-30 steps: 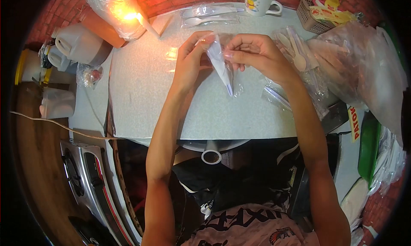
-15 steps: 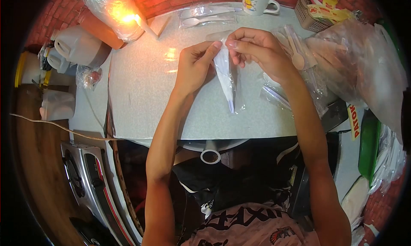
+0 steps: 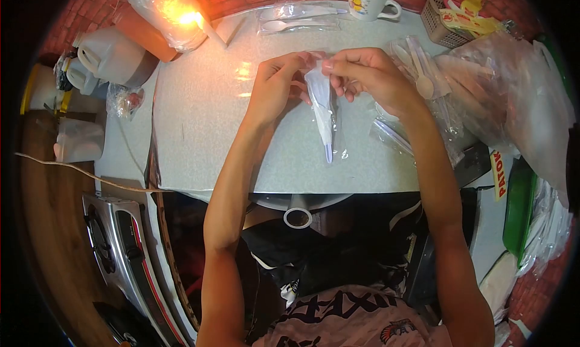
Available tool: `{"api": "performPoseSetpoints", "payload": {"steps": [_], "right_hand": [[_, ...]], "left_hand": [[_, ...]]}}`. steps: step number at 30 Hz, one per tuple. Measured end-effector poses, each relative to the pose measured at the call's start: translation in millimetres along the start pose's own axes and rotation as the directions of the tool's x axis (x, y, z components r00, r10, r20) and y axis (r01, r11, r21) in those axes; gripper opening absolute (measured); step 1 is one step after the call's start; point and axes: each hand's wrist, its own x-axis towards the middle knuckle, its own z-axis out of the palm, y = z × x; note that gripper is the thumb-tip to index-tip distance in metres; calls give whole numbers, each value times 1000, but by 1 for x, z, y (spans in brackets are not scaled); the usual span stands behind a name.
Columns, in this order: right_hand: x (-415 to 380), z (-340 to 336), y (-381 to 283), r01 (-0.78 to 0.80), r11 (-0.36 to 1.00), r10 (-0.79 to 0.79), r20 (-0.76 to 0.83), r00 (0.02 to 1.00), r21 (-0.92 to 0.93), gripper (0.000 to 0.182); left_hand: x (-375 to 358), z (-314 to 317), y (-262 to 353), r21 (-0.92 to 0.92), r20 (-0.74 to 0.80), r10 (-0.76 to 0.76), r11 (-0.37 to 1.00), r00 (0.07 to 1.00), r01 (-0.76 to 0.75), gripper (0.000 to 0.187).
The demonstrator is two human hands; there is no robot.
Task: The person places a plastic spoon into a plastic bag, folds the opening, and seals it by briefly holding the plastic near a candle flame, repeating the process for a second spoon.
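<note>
A narrow clear plastic bag (image 3: 336, 135) hangs over the table with its upper end between my hands. Inside it sits a folded white napkin (image 3: 321, 102), and a pale handle tip (image 3: 328, 155) pokes out of the napkin's lower end. My left hand (image 3: 278, 84) pinches the bag's top at the left. On the other side, my right hand (image 3: 371, 75) has thumb and forefinger closed on the top edge, its other fingers curled. Past them to the left, a lit candle (image 3: 212, 35) leans beside a plastic-wrapped bundle (image 3: 160, 8).
Bagged spoons (image 3: 293, 25) lie at the back near a mug (image 3: 370, 1). On the right are more packed spoons (image 3: 423, 81), a basket (image 3: 444, 26) and a large plastic bag (image 3: 519, 93). Jugs (image 3: 115, 60) stand left, above a gas stove (image 3: 124, 238).
My left hand has shifted a little, its fingers now more spread behind the bag's top. My right hand has moved slightly right and down. The napkin shows more fully.
</note>
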Motion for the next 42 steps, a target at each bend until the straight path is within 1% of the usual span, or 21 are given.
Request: {"api": "performPoseSetpoints", "payload": {"steps": [1, 3, 5, 8, 10, 11, 13, 14, 16, 18, 20, 22, 25, 27, 28, 29, 31, 33, 37, 40, 42], "right_hand": [[0, 1, 0, 0, 1000, 0, 1, 1000, -1, 25], [-1, 2, -2, -65, 996, 67, 20, 998, -64, 27], [-1, 2, 0, -74, 994, 76, 17, 997, -78, 27], [0, 1, 2, -92, 989, 93, 2, 996, -116, 27], [-1, 1, 2, -101, 985, 101, -9, 995, -138, 27], [-1, 0, 2, -93, 984, 93, -9, 996, -153, 28], [-2, -1, 3, -85, 982, 84, -11, 996, -169, 28], [-1, -2, 4, -67, 986, 65, -16, 998, -153, 28], [0, -2, 6, -48, 989, 46, -23, 999, -137, 28], [1, -3, 7, -67, 986, 58, -61, 996, -156, 27], [1, -5, 8, -62, 988, 54, -61, 997, -139, 27], [1, -5, 9, -57, 991, 50, -60, 997, -122, 27], [2, -5, 8, -78, 992, 73, -51, 996, -97, 27], [1, -4, 5, -94, 995, 93, -45, 995, -32, 28], [2, -4, 6, -94, 995, 93, -46, 995, -31, 28], [2, -5, 8, -90, 996, 90, -66, 994, 0, 28], [3, -5, 11, -84, 996, 87, -87, 992, 32, 30], [4, -5, 13, -81, 996, 78, -76, 994, -40, 29], [4, -3, 15, -36, 998, 33, -49, 998, -44, 28], [4, -3, 15, -18, 997, 15, -42, 999, -76, 27], [4, -2, 16, 24, 994, -28, -35, 999, -109, 27]], "left_hand": [[0, 0, 0, 15, -4, 4, 1000, 1000, -4, 35], [-2, 0, 3, 31, 8, 5, 1000, 1000, -5, 35], [-2, 0, 4, 47, 20, 4, 999, 1000, -5, 36], [3, -7, 2, -4, 57, -16, 1000, 998, 16, 40], [7, -13, -3, -47, 149, -79, 995, 986, 87, 47], [8, -16, -6, -47, 151, -81, 995, 985, 89, 47], [9, -18, -7, -252, 254, -99, 954, 962, 165, 54], [10, -19, -7, -252, 256, -99, 954, 962, 165, 54], [10, -19, -6, -239, 289, -130, 949, 948, 204, 60], [6, -16, -2, -204, 286, -118, 962, 951, 181, 60], [4, -16, -3, -170, 282, -105, 973, 954, 157, 61], [2, -18, -7, -56, 277, -78, 994, 958, 98, 65], [0, -15, -6, -32, 253, -90, 994, 963, 101, 68], [1, -16, -6, -31, 272, -81, 995, 959, 93, 69], [2, -18, -6, -31, 290, -72, 996, 954, 84, 69], [3, -20, -7, -29, 291, -73, 996, 954, 85, 69], [5, -22, -9, -88, 263, -68, 992, 962, 94, 71], [4, -24, -8, -109, 268, -65, 989, 961, 98, 72], [4, -23, -7, -137, 271, -60, 986, 961, 101, 75], [7, -26, -10, -148, 296, -49, 984, 954, 96, 76], [7, -24, -10, -161, 288, -47, 982, 956, 97, 76]]}}
